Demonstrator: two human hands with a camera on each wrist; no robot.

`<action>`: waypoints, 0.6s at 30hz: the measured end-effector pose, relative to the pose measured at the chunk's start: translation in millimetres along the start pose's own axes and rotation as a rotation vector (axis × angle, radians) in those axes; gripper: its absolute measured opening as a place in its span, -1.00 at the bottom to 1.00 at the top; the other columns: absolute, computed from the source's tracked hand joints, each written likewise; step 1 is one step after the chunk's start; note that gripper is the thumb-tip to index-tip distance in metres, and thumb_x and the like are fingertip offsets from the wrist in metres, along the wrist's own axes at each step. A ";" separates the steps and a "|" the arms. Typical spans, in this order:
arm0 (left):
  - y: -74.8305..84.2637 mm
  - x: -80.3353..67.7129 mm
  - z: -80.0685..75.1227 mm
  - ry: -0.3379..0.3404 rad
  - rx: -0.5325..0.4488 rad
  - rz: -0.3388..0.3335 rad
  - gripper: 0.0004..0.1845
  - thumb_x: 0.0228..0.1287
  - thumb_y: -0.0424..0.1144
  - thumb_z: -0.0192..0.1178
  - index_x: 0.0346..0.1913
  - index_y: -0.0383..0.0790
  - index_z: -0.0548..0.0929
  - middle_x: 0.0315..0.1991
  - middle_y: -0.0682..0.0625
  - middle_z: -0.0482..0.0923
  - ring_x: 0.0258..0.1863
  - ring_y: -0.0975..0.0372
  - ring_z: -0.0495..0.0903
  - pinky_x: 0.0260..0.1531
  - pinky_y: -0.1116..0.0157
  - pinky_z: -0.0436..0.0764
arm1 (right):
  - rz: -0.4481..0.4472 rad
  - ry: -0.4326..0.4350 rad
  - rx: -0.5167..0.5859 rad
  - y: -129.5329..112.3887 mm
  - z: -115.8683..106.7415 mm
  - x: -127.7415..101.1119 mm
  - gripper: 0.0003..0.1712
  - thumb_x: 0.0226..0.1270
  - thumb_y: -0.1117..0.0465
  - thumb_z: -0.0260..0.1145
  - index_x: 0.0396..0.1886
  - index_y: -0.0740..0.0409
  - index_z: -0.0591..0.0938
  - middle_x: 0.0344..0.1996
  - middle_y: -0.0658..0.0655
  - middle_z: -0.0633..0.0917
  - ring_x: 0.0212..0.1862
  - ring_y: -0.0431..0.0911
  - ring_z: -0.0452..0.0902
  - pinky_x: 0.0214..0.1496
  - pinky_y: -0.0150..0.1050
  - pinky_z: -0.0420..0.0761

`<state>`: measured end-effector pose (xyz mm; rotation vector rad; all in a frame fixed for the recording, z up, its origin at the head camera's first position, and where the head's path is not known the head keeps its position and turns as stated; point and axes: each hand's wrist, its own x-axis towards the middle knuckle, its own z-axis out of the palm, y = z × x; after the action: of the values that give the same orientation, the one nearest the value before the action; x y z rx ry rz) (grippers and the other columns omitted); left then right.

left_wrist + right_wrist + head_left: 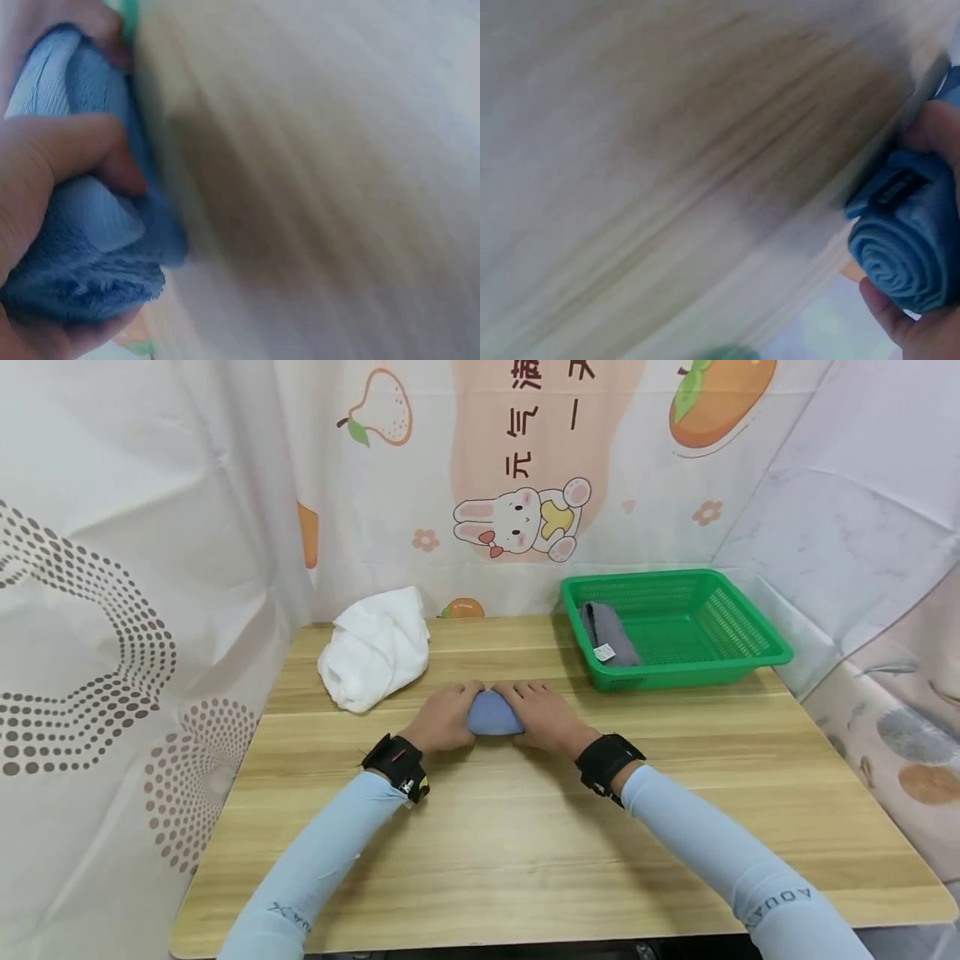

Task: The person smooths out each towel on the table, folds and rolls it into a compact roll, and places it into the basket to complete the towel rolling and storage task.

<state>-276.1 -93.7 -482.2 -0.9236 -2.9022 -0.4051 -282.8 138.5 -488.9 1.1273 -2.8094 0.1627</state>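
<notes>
while left grip (446, 720) and right grip (547, 718) hold a rolled blue cloth (493, 714), the wooden counter (498, 847) spreads toward its near edge (480, 941), printed curtain (375, 510) behind.

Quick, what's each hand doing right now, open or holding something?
Left hand: holding one end of the rolled blue towel.
Right hand: holding its other end.
</notes>
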 end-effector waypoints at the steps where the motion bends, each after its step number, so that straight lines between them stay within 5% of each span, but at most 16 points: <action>1: -0.7 -0.7 -2.4 0.005 -0.041 -0.001 -0.13 -0.13 -0.24 0.60 0.33 -0.18 0.43 0.02 -0.18 0.64 -0.05 0.03 0.65 -0.06 0.07 0.63 | 0.005 0.006 0.013 0.3 0.0 0.6 0.12 0.04 -0.04 0.69 0.52 0.10 0.29 0.27 0.24 0.56 0.28 0.18 0.49 0.31 0.13 0.46; 8: -1.9 0.4 -6.6 0.021 -0.160 0.040 -0.10 -0.17 -0.27 0.60 0.35 -0.20 0.44 0.09 -0.18 0.61 0.00 0.03 0.62 0.00 0.08 0.62 | 0.009 0.058 0.008 4.8 -4.2 -5.3 0.07 -0.04 0.08 0.72 0.44 0.20 0.37 0.08 0.29 0.64 0.07 0.18 0.61 0.09 0.07 0.61; 12: -11.4 1.4 3.1 0.106 -0.217 -0.001 -0.09 -0.06 -0.25 0.60 0.41 -0.22 0.41 0.18 -0.20 0.56 0.12 0.00 0.58 0.13 0.03 0.58 | 0.037 0.136 -0.040 8.3 -18.6 -13.2 -0.03 -0.09 0.17 0.69 0.34 0.19 0.42 -0.12 0.32 0.66 -0.13 0.21 0.64 -0.17 0.10 0.68; 18: -11.5 10.7 6.4 0.235 -0.264 -0.060 -0.65 0.35 -0.34 0.34 0.13 -0.37 0.59 -0.06 -0.17 0.63 -0.07 0.04 0.64 -0.05 0.12 0.64 | 0.172 0.230 -0.007 34.8 -58.5 -29.6 -0.03 -0.07 0.20 0.66 0.38 0.20 0.41 -0.09 0.33 0.68 -0.11 0.23 0.66 -0.16 0.12 0.68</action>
<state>-291.4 -95.1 -489.5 -0.7582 -2.7074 -0.8561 -282.0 191.8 -437.3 0.8065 -2.6939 0.2780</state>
